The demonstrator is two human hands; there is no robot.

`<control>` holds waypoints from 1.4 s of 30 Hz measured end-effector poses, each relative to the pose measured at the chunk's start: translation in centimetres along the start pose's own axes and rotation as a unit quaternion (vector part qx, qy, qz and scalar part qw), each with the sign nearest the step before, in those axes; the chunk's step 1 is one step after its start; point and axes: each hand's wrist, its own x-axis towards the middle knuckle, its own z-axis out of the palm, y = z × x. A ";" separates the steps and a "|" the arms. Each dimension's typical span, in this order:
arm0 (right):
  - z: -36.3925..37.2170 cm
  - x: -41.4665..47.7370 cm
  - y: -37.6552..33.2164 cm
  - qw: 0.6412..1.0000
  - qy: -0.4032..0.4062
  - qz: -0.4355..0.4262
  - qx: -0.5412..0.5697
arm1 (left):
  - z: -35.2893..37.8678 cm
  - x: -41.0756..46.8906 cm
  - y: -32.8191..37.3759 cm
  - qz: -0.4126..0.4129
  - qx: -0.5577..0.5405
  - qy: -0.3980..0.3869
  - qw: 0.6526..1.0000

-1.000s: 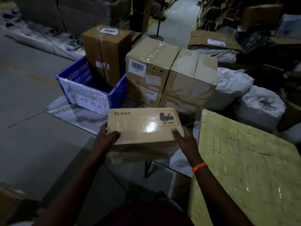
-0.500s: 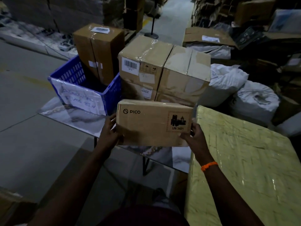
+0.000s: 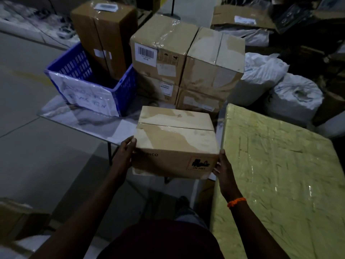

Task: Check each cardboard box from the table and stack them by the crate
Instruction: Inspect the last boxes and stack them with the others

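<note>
Nearest to me, at the centre of the frame, the person holds a small box (image 3: 175, 143) between both hands, lifted over the near edge of the desk (image 3: 89, 120). The left hand (image 3: 125, 152) grips its left end, thumb hooked on the top edge. The right hand (image 3: 223, 168), with an orange wristband (image 3: 236, 201) on that arm, clasps the right end. The taped top flaps face up, and the printed side with the hazard label faces the person. I judge this box is being checked and has not yet been put down.

To the right lies a big yellow wrapped bundle (image 3: 280, 174).

Further back on the desk, at the upper left, stands the blue crate (image 3: 128, 90) with a handwritten sheet on its front. A tall box (image 3: 104, 34) rises at its far corner; I cannot tell whether it stands inside or just behind.

Just beside the crate, on its right, four boxes sit stacked two over two: an upper left box (image 3: 160, 47) with a barcode, an upper right box (image 3: 214, 58), a lower left box (image 3: 158, 88) and a lower right box (image 3: 199, 103). That looks like the work already done.

I see no other loose box on the desk, so this one may be among the last. It remains to be finished and set by the crate, likely on that stack.

White sacks (image 3: 261, 75) and more cartons fill the far right.
</note>
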 end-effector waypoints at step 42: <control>2.2 7.0 -7.4 0.989 0.076 -0.129 -0.011 | 2.7 6.1 4.7 0.069 0.051 0.027 0.996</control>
